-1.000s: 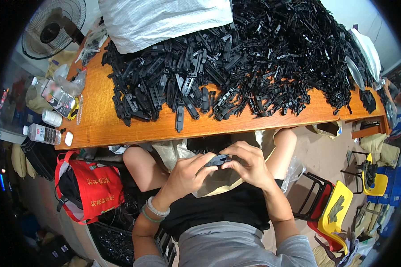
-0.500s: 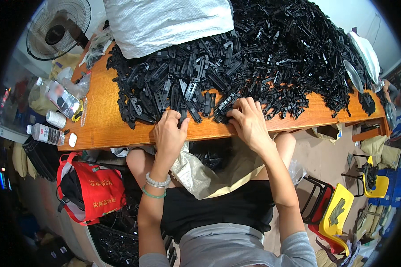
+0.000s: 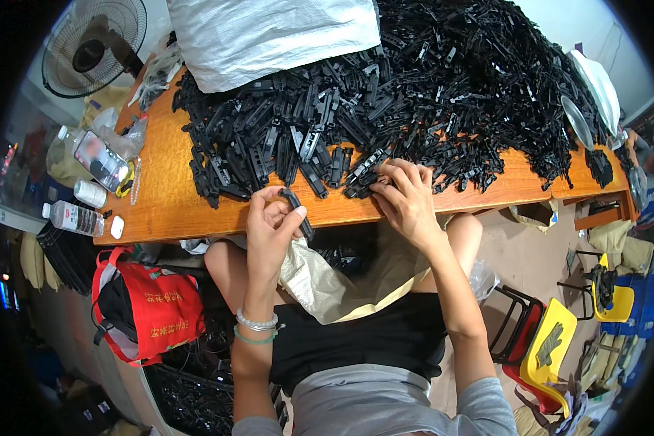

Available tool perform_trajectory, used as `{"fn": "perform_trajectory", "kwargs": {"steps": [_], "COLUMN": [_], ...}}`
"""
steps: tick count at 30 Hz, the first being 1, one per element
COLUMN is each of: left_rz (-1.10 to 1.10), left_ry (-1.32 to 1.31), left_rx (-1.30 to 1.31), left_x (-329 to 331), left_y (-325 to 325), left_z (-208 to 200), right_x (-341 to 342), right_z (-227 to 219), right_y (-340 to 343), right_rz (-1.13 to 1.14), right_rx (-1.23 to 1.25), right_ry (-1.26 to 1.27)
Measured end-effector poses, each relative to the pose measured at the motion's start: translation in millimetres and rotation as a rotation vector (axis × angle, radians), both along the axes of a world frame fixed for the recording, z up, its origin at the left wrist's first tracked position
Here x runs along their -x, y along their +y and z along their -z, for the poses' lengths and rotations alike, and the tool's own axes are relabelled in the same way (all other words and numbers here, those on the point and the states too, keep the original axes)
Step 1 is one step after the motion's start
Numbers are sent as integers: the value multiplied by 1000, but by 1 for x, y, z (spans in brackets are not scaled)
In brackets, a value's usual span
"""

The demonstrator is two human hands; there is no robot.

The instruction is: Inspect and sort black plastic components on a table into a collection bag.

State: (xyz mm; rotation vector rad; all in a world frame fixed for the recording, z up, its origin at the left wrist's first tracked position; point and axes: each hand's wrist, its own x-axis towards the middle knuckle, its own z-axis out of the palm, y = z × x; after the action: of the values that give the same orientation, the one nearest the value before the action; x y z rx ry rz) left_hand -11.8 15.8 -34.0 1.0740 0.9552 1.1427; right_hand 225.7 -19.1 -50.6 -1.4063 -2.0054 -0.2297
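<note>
Black parts (image 3: 479,87), some with a silvery glint, made a dark mass from eleven to two o'clock across the orange-brown, wood-grained worktop (image 3: 163,207); the lone part (image 3: 307,228) close in toward nine was black too. Between eleven and twelve I saw a white sack (image 3: 276,43). The bag (image 3: 168,291) at eight was red with gold lettering, the shirt (image 3: 370,396) at six plain grey, the chair (image 3: 557,314) at four bright yellow.

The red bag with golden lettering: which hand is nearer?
Left. The left hand, holding a long black part, is above and right of the red bag; the right hand is farther right, at the heap of black parts.
</note>
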Motion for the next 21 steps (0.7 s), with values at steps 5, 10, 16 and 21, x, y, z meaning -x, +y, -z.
{"fn": "perform_trajectory", "kwargs": {"steps": [5, 10, 16, 21], "left_rz": [131, 302, 418, 445], "left_ry": [-105, -223, 1, 279], "left_rx": [160, 321, 142, -167], "left_x": [-1, -5, -16, -18], "left_y": [-10, -13, -22, -33], "left_z": [2, 6, 1, -11], "right_x": [3, 24, 36, 37], "right_z": [0, -31, -38, -34], "right_y": [-3, -32, -50, -51], "right_rz": [-5, -274, -306, -265], "right_rx": [-126, 262, 421, 282], "right_ry": [333, 701, 627, 619]}}
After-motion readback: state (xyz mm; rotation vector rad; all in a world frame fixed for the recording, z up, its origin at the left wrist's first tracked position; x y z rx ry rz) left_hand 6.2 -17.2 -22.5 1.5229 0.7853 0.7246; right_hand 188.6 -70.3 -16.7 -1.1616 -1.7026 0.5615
